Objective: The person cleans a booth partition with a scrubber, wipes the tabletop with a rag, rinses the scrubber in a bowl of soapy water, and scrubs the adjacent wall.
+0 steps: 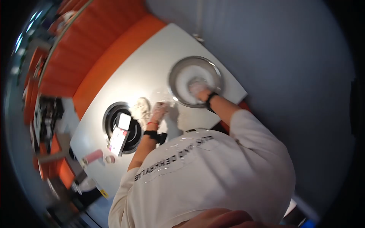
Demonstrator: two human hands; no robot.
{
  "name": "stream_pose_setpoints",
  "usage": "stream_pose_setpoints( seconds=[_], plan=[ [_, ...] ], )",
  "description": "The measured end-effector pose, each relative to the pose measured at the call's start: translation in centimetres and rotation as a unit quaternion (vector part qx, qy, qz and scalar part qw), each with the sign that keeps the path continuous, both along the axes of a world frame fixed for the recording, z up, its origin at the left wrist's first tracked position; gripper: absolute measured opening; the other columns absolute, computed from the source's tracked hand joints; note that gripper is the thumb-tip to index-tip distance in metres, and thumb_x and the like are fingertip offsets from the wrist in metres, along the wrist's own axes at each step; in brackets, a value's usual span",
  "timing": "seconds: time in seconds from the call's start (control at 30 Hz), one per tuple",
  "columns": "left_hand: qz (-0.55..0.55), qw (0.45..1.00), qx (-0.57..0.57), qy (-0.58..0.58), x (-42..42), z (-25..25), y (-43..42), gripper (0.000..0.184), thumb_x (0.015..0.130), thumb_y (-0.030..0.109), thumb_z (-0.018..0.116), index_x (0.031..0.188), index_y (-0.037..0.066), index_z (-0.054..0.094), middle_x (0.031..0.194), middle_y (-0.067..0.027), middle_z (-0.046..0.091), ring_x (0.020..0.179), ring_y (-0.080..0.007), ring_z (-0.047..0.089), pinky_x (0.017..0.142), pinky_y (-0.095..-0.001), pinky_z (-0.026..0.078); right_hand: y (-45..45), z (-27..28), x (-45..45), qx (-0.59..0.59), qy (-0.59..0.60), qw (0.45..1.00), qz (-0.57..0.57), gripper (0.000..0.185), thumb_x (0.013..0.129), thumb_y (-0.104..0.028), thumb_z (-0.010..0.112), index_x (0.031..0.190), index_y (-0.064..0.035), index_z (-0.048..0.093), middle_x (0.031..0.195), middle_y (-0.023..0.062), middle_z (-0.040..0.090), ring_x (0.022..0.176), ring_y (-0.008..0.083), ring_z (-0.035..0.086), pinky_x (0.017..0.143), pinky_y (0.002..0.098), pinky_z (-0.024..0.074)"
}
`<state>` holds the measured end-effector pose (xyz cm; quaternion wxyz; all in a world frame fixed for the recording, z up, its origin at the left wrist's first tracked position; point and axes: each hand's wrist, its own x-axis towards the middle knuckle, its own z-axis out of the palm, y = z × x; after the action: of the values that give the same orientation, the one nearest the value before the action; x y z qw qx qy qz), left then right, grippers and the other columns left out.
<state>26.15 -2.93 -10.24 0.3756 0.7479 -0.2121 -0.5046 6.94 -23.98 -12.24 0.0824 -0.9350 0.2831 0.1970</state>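
My right hand (198, 88), in a thin see-through glove, reaches into a wide metal bowl (172, 81) on the right part of the table. White powder (186, 77) lies in the bowl under and around the hand. Motion smears those fingers, so their grip does not show. My left hand (159, 111), also in a clear glove, is low over the table with its fingers curled in. Whatever it may hold is hidden. Just left of it rests a pale cream-coloured lump (141, 109), which looks soft.
A black round pan or tray (135, 138) stands on the white table (129, 76), with white and printed boxes (118, 140) on it. Nearby are a pink roll (93, 156) and a small round item (110, 159). Beyond the table runs an orange bench (110, 49); a grey wall (277, 57) is right.
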Motion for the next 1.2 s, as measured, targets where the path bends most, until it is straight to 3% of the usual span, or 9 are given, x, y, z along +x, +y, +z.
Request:
stream_pose_setpoints(
  seconds=[0.03, 0.07, 0.2, 0.3, 0.5, 0.6, 0.7, 0.93, 1.2],
  plan=[
    [0.014, 0.999, -0.039, 0.003, -0.6, 1.4, 0.1, 0.043, 0.092, 0.035, 0.061, 0.112, -0.003, 0.053, 0.09, -0.0096, 0.061, 0.075, -0.0166, 0.062, 0.062, -0.0287, 0.051, 0.0, -0.1, -0.9, 0.006, -0.045, 0.996, 0.072, 0.029, 0.089, -0.018, 0.05, 0.113, -0.0159, 0.066, 0.118, 0.0131, 0.064, 0.102, 0.0344, 0.064, 0.085, 0.0499, 0.0531],
    [0.018, 1.0, 0.001, 0.004, -1.4, 3.3, -0.5, 0.041, 0.093, 0.033, 0.06, 0.113, -0.002, 0.053, 0.092, -0.0099, 0.061, 0.075, -0.0162, 0.063, 0.061, -0.0288, 0.05, -0.5, -1.7, -0.7, 0.067, -0.07, 0.995, -0.013, 0.025, 0.091, -0.018, 0.049, 0.107, -0.0156, 0.069, 0.113, 0.0106, 0.067, 0.095, 0.0325, 0.067, 0.082, 0.0505, 0.0542],
    [0.026, 0.999, 0.012, -0.031, -2.1, 4.2, -0.9, 0.038, 0.093, 0.032, 0.058, 0.113, 0.0, 0.053, 0.094, -0.008, 0.061, 0.075, -0.016, 0.063, 0.063, -0.0296, 0.049, -1.0, 1.4, -0.7, -0.048, -0.02, 0.991, -0.126, 0.027, 0.09, -0.013, 0.056, 0.114, -0.0127, 0.069, 0.122, 0.0102, 0.065, 0.109, 0.0317, 0.064, 0.085, 0.0454, 0.0551],
    [0.028, 0.999, -0.014, -0.033, -3.1, 5.5, -1.8, 0.038, 0.094, 0.033, 0.058, 0.112, 0.0, 0.054, 0.094, -0.0079, 0.061, 0.076, -0.016, 0.063, 0.065, -0.0294, 0.05, -0.7, 2.8, -0.8, 0.074, 0.06, 0.995, -0.037, 0.028, 0.089, -0.01, 0.057, 0.114, -0.0071, 0.068, 0.123, 0.0123, 0.064, 0.109, 0.0328, 0.064, 0.086, 0.0456, 0.0551],
    [-0.028, 0.993, -0.112, -0.003, -5.3, 7.7, -4.2, 0.037, 0.092, 0.033, 0.059, 0.111, 0.002, 0.055, 0.096, -0.0076, 0.062, 0.078, -0.0165, 0.062, 0.071, -0.0297, 0.05, -1.5, 1.4, -2.1, 0.026, -0.096, 0.967, -0.236, 0.031, 0.085, -0.011, 0.059, 0.115, -0.0059, 0.067, 0.121, 0.0157, 0.065, 0.109, 0.034, 0.064, 0.086, 0.0464, 0.0541],
    [-0.048, 0.993, -0.11, 0.009, -6.2, 8.2, -5.3, 0.036, 0.091, 0.031, 0.06, 0.111, 0.002, 0.055, 0.096, -0.0076, 0.062, 0.08, -0.0172, 0.063, 0.072, -0.0298, 0.05, -1.6, 1.4, -1.3, 0.14, 0.042, 0.984, -0.098, 0.039, 0.083, -0.011, 0.061, 0.121, -0.0072, 0.063, 0.119, 0.0161, 0.065, 0.108, 0.0329, 0.064, 0.087, 0.0454, 0.0533],
    [-0.054, 0.995, -0.087, 0.019, -7.1, 8.5, -5.9, 0.041, 0.088, 0.032, 0.063, 0.117, 0.004, 0.054, 0.098, -0.007, 0.063, 0.086, -0.0171, 0.064, 0.073, -0.0309, 0.05, -1.3, 0.9, -0.5, 0.135, -0.101, 0.971, -0.17, 0.045, 0.081, -0.008, 0.061, 0.126, -0.0081, 0.06, 0.118, 0.0165, 0.065, 0.107, 0.0319, 0.065, 0.091, 0.041, 0.0512],
    [-0.082, 0.988, -0.131, 0.007, -6.7, 8.8, -5.2, 0.053, 0.092, 0.037, 0.058, 0.129, 0.0, 0.048, 0.108, -0.01, 0.061, 0.091, -0.0193, 0.063, 0.078, -0.0323, 0.05, -2.0, 0.8, -2.8, 0.432, -0.52, 0.685, -0.271, 0.07, 0.075, 0.006, 0.053, 0.142, -0.0121, 0.042, 0.134, 0.011, 0.051, 0.125, 0.022, 0.048, 0.105, 0.032, 0.0413],
    [-0.008, 0.998, -0.056, -0.018, -6.5, 6.9, -4.9, 0.041, 0.092, 0.028, 0.055, 0.121, -0.001, 0.052, 0.099, -0.0087, 0.063, 0.08, -0.0184, 0.066, 0.072, -0.0304, 0.05, -6.8, 1.2, -3.0, 0.12, -0.282, 0.909, -0.283, 0.049, 0.083, -0.02, 0.057, 0.129, -0.0027, 0.052, 0.126, 0.0238, 0.058, 0.117, 0.038, 0.057, 0.1, 0.0408, 0.0465]
  ],
)
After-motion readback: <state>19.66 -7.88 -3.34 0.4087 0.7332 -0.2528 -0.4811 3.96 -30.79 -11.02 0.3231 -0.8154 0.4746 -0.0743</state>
